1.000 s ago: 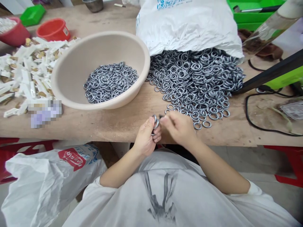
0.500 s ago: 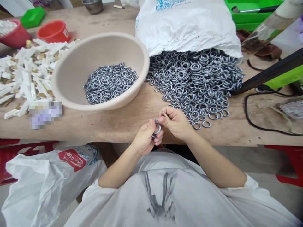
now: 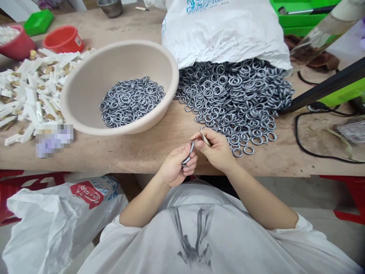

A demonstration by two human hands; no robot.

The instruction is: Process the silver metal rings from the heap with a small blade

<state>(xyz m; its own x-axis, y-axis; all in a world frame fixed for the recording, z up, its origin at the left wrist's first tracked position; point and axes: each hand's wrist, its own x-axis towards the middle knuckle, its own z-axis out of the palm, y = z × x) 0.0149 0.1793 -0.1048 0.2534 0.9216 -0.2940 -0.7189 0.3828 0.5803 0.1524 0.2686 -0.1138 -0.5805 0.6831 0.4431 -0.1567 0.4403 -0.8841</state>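
Two hands meet at the near edge of the wooden surface [image 3: 137, 146], just in front of the loose heap of metal rings [image 3: 234, 97]: the left hand [image 3: 175, 167] has its grip clamped on a few grey rings [image 3: 188, 154], and the right hand [image 3: 216, 150] pinches a small pale piece [image 3: 205, 139] beside them. Left of the heap stands a beige bowl [image 3: 85, 91] holding more rings, and behind the heap lies the white bag [image 3: 225, 30] it spills from
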